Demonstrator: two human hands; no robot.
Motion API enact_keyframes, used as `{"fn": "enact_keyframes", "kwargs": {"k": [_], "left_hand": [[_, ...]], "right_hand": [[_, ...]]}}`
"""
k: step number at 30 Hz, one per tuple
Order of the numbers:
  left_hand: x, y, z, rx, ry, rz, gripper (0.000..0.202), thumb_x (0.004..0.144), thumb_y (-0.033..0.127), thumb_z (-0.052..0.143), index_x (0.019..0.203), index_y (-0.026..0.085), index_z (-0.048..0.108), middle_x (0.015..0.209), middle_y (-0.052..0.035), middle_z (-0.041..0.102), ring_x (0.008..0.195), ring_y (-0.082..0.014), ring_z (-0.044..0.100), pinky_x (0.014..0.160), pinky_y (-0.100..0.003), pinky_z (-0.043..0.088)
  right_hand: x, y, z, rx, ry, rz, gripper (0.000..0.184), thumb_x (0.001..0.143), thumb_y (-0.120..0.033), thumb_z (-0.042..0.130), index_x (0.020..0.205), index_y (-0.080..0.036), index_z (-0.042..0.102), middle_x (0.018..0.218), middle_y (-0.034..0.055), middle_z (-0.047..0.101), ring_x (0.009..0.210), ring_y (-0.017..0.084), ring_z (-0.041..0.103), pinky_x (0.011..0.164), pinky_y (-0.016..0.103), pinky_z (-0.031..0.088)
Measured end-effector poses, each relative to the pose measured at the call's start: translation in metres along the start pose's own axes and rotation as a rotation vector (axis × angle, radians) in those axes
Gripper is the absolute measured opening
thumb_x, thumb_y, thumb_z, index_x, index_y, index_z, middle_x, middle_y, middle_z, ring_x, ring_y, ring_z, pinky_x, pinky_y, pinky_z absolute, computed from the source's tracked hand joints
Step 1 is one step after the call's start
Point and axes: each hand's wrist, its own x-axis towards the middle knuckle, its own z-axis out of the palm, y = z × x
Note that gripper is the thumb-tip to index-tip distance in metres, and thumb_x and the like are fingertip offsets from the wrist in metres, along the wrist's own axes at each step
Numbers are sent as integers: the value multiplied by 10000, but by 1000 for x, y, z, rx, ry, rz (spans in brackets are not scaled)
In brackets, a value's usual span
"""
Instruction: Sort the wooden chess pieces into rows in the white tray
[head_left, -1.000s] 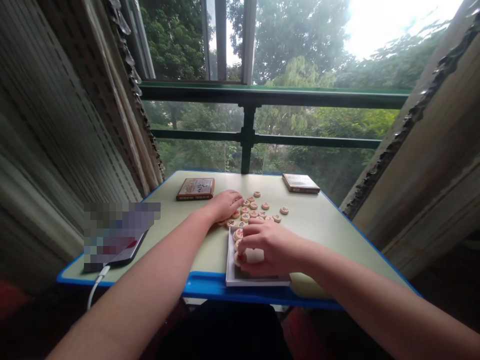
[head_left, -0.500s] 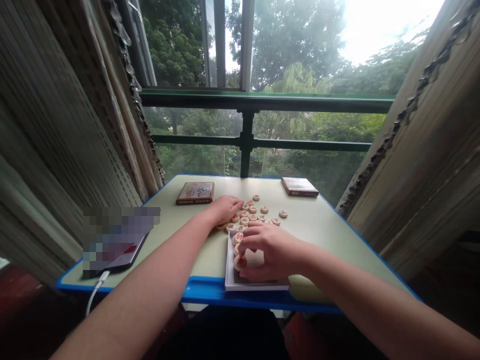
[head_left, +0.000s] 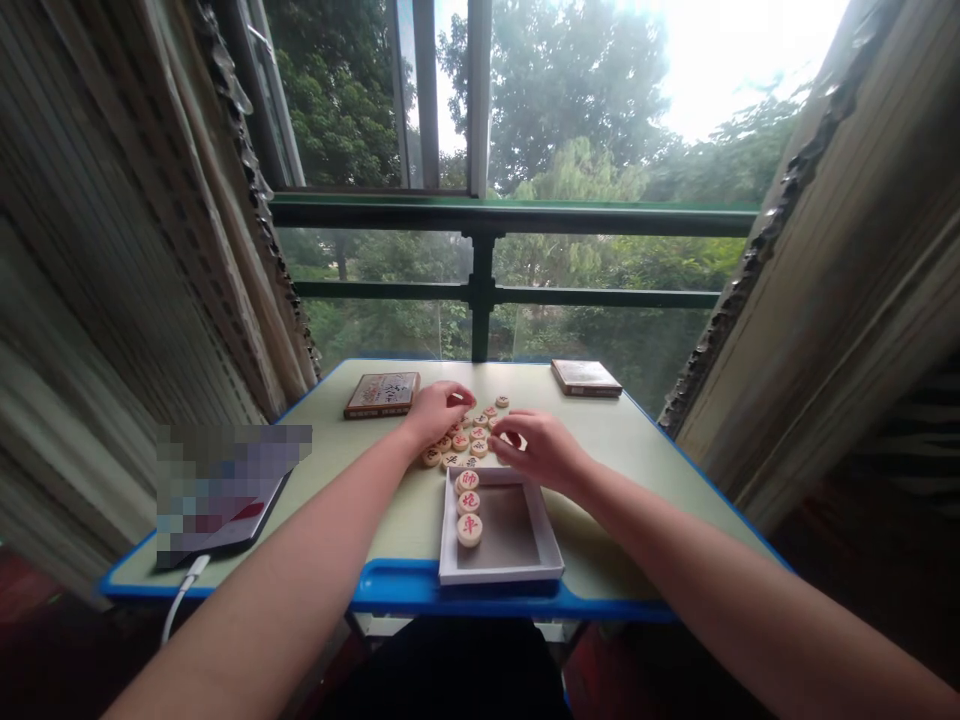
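Note:
Several round Chinese chess pieces [head_left: 459, 441] with red or black characters lie in a cluster on the table. At the cluster's far left edge, my left hand [head_left: 441, 410] rests with fingers bent and apart; no piece shows clearly in it. My right hand [head_left: 541, 445] hovers at the right side of the pieces, thumb and fingers apart, its fingertips close to a piece [head_left: 478, 448]. Nearer to me stands a shallow white box [head_left: 501, 577]. Along its left side is a column of red-marked pieces [head_left: 469, 503], the nearest one [head_left: 469, 530] partly over the box's inner wall.
Two flat boxes lie at the back, a patterned one [head_left: 381, 394] left and another [head_left: 586, 378] right. A phone [head_left: 247, 510] with a white cable [head_left: 180, 598] sits at the left. The table [head_left: 660, 520] has a blue edge; curtains [head_left: 247, 270] hang on both sides.
My right hand has left a piece in the white box and moved away to the loose pieces. My left hand has curled its fingers beside the cluster. The view has shifted slightly.

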Motion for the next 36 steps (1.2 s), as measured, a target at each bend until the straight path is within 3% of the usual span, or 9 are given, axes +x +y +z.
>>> {"fn": "enact_keyframes", "kwargs": {"k": [5,9,20,22,24,26,28,32,36], "left_hand": [[-9,18,-6,-473,-120,-167,477,614,178,743,1055,141,567,937,-83,667,864,-194,637,777,-346,499],[-15,30,-11,-639,-234,-248,636,577,157,786,1155,157,519,926,-75,676,824,-173,640,785,-343,480],[-26,43,-17,-630,-387,-180,527,577,196,785,1072,155,608,923,-78,673,815,-173,627,761,-328,465],[-24,42,-18,-634,-312,-169,459,604,244,756,1035,148,631,922,-78,673,785,-164,616,718,-308,462],[-21,38,-19,-612,-107,-129,348,658,329,692,944,132,660,893,-77,673,746,-146,590,648,-270,442],[-17,31,-20,-566,117,-98,322,698,405,620,840,119,668,827,-72,670,692,-129,551,574,-239,401],[-14,26,-21,-523,245,-109,344,707,446,584,783,119,660,773,-63,663,645,-119,515,532,-226,365],[-13,20,-21,-426,258,-130,365,697,478,572,744,125,651,747,-60,659,629,-118,494,523,-224,346],[-12,18,-19,-393,205,-113,352,686,470,593,711,124,652,706,-51,648,616,-115,492,527,-227,356]], "right_hand": [[2,18,5,12,104,146,304,774,-283,598,1062,-184,608,672,-8,550,573,104,454,575,218,379],[2,17,5,22,94,95,302,783,-283,593,1072,-197,606,665,-11,549,568,101,452,576,217,381],[3,2,-1,154,128,38,151,751,-279,623,857,-171,619,580,-42,488,521,73,401,521,193,347],[2,-2,-5,193,106,59,160,727,-266,642,846,-163,610,585,-42,487,522,71,398,508,190,340],[1,-10,-12,217,-20,48,154,712,-254,653,830,-162,616,609,-33,513,544,74,422,522,190,348],[-1,-20,-23,226,-269,-16,146,696,-267,677,796,-165,642,649,-17,552,603,86,474,572,198,372],[-2,-29,-34,223,-487,-47,174,689,-295,696,808,-172,662,662,-18,568,628,93,496,587,201,376],[-6,-39,-44,201,-752,-42,242,653,-372,732,794,-180,683,641,-32,571,581,84,495,532,192,347],[-7,-40,-40,182,-818,-26,225,664,-340,731,819,-179,697,651,-26,604,604,90,519,541,187,356]]}}
